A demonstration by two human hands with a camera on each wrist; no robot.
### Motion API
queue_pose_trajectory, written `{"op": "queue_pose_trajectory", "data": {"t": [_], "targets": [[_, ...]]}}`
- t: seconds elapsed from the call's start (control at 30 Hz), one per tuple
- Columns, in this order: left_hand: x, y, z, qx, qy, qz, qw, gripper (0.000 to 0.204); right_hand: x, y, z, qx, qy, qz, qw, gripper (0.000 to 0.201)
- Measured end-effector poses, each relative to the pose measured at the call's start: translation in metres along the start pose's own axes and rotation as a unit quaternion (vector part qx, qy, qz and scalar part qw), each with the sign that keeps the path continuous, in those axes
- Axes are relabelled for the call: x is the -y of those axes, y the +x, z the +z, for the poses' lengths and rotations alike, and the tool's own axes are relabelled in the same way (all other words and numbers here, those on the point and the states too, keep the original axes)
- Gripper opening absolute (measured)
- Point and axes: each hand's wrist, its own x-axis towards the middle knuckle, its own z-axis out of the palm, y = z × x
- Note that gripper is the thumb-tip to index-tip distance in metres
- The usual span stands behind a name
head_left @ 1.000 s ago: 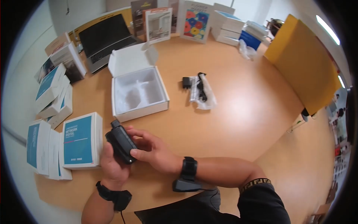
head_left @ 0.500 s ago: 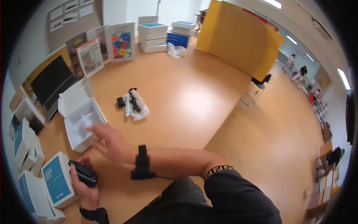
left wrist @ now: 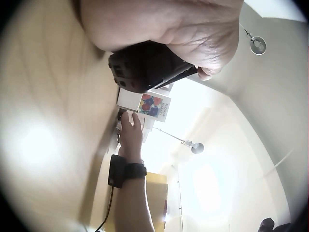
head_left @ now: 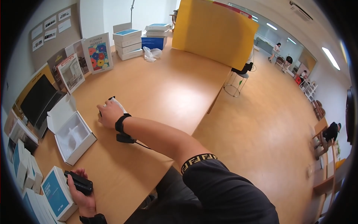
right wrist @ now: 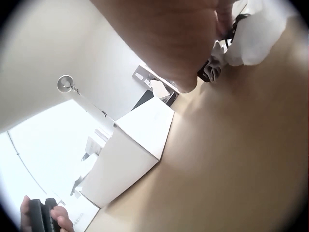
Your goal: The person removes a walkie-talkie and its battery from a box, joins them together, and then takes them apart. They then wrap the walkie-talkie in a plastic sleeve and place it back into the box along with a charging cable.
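My left hand (head_left: 85, 199) grips a black handheld device (head_left: 81, 183) next to the upright blue-and-white boxes. In the left wrist view the device (left wrist: 149, 65) shows its dark end below the palm. Out over the table, my right hand (head_left: 111, 114) curls its fingers down over a bundle of black cable and power adapter with a clear plastic bag (head_left: 118, 104). Most of the bundle is hidden under that hand in the head view. The right wrist view shows the black cable (right wrist: 236, 29) and the bag (right wrist: 258, 36) at the fingers. Between the hands stands an open white box (head_left: 76, 143) with a moulded insert.
Blue-and-white boxes (head_left: 57, 192) crowd the left edge. A laptop (head_left: 39, 97) and standing books (head_left: 99, 52) line the back. Farther along are stacked boxes (head_left: 128, 43), a crumpled plastic bag (head_left: 151, 53) and a yellow panel (head_left: 214, 33). A stool (head_left: 235, 84) stands beyond the table edge.
My right hand has left the black device, passed over the open box and reached the cable bundle. The left hand keeps the device. The head view has swung right.
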Motion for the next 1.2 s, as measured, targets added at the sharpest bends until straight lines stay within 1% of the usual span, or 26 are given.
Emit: {"op": "queue_pose_trajectory", "data": {"t": [0.03,0.1,0.13,0.2,0.23,0.3,0.43,0.53,0.63,0.7,0.8,0.9,0.93,1.0,1.03,1.1,1.13,1.2], "targets": [[0.0,0.0,0.0,0.002,0.005,0.0,1.0,0.033,0.001,0.001,-0.001,-0.001,0.0,0.003,1.0,0.039],[0.0,-0.002,0.001,0.006,0.011,-0.003,1.0,0.033,0.003,0.004,-0.003,-0.063,-0.007,0.045,0.997,0.038],[0.0,-0.003,0.003,0.007,0.009,-0.003,1.0,0.033,0.004,0.004,-0.007,-0.064,-0.007,0.049,0.997,0.038],[0.0,-0.003,0.005,0.012,0.01,-0.006,1.0,0.033,0.007,0.003,-0.014,0.01,-0.019,0.087,0.996,0.034],[0.0,-0.003,0.004,0.011,0.011,-0.005,1.0,0.033,0.004,0.005,-0.013,0.009,-0.019,0.09,0.996,0.034],[0.0,-0.003,0.004,0.011,0.013,-0.005,1.0,0.033,0.003,0.011,-0.008,0.051,-0.048,0.079,0.994,0.027],[-0.001,-0.003,0.005,0.009,0.019,-0.006,1.0,0.034,0.001,0.018,0.005,0.039,-0.052,0.086,0.994,0.025],[-0.001,-0.004,0.006,0.008,0.021,-0.006,1.0,0.034,0.001,0.019,0.014,0.034,-0.016,0.107,0.994,0.027],[-0.002,-0.004,0.007,0.009,0.024,-0.007,1.0,0.034,0.005,0.015,0.012,0.023,-0.015,0.103,0.994,0.028],[-0.002,-0.003,0.006,0.008,0.027,-0.008,1.0,0.034,0.004,0.013,0.012,0.02,-0.015,0.084,0.996,0.027],[-0.001,-0.001,0.001,0.018,0.026,-0.007,0.999,0.034,0.001,0.01,0.007,0.033,-0.014,0.074,0.997,0.027],[-0.001,-0.002,0.002,0.015,0.03,-0.006,0.999,0.034,-0.007,0.016,0.021,0.013,-0.01,0.084,0.996,0.025],[-0.002,-0.002,0.002,0.013,0.032,-0.006,0.999,0.034,-0.007,0.017,0.019,0.014,-0.009,0.083,0.996,0.025],[-0.002,-0.002,0.003,0.011,0.035,-0.006,0.999,0.034,-0.009,0.018,0.013,0.049,0.035,0.109,0.992,0.037],[-0.002,-0.002,0.004,0.009,0.033,-0.007,0.999,0.034,-0.011,0.02,0.014,0.049,0.035,0.109,0.992,0.037],[-0.002,-0.002,0.003,0.005,0.031,-0.007,0.999,0.033,-0.016,0.024,0.016,0.042,0.075,0.11,0.99,0.034],[-0.001,-0.002,0.002,0.01,0.032,-0.006,0.999,0.033,-0.018,0.026,0.018,0.042,0.076,0.109,0.99,0.034],[-0.001,-0.002,0.001,0.014,0.033,-0.004,0.999,0.033,-0.023,0.029,0.02,0.002,0.101,0.127,0.987,0.025]]}}
